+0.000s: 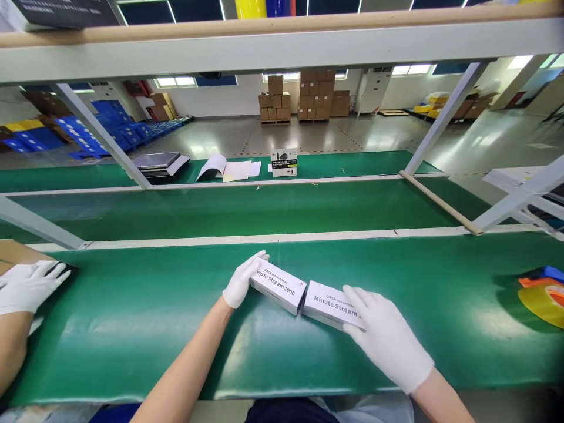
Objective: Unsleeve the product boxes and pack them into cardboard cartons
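Two small white cartons printed "ORCA wavemaker Minute Stream" lie nearly end to end over the green work surface [154, 329]. My left hand [241, 281], in a white glove, grips the outer end of the left carton [279, 286], which reads 1000. Around the outer end of the right carton [328, 304] closes my right hand [383, 329], also gloved, its thumb in front and fingers behind. The cartons' inner ends almost meet, angled slightly to each other. My right fingers cover the last part of that carton's print.
At the left edge, a co-worker's gloved hand [30, 285] rests by a cardboard box [20, 252]. Tape rolls [544, 299] lie at the right. Beyond the conveyor stand papers [235, 169] and a printed box [284, 163]. A white frame beam [282, 53] crosses above.
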Demonstrator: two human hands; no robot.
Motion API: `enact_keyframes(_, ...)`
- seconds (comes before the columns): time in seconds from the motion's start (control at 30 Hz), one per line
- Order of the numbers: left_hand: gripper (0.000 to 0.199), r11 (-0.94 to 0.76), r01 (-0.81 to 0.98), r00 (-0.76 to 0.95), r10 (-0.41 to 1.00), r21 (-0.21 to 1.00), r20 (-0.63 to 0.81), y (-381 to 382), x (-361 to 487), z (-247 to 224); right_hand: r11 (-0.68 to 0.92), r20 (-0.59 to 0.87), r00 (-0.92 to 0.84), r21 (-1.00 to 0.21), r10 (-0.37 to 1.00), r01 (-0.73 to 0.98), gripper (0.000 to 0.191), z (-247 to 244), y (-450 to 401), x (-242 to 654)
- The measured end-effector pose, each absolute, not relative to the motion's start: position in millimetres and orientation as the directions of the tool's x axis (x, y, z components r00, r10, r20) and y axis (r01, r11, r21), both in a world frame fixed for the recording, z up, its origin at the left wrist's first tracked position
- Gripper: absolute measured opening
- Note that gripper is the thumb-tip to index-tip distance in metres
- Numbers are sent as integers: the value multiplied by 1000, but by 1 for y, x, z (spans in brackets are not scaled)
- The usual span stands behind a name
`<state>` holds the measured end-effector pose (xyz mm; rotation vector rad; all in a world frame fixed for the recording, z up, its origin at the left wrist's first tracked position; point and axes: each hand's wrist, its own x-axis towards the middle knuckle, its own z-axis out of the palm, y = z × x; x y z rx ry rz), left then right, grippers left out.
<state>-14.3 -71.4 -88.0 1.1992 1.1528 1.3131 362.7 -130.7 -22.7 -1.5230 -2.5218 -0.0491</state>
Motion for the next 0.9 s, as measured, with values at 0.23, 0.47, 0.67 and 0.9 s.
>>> enact_keyframes(0.23, 64, -51, -162, 118, 990, 985, 71, -69, 19, -93, 345, 112, -333, -119, 936, 931, 60, 0, -96, 352)
enact_keyframes(0.47, 60, -105, -34, 116, 987, 994, 109, -68, 77, -92, 457, 60, -460, -275, 886, 846, 47, 4, -75, 304)
enact_keyframes(0.67, 56, -139, -44, 131, 981, 989, 143, -72, 84, -85, 460, 66, -464, -303, 884, 834, 48, 2, -79, 301)
enact_keyframes(0.9, 51, -120, -65, 72, 990, 991, 124, -71, 89, -88, 345, -78, -384, -303, 920, 888, 59, 28, -87, 282)
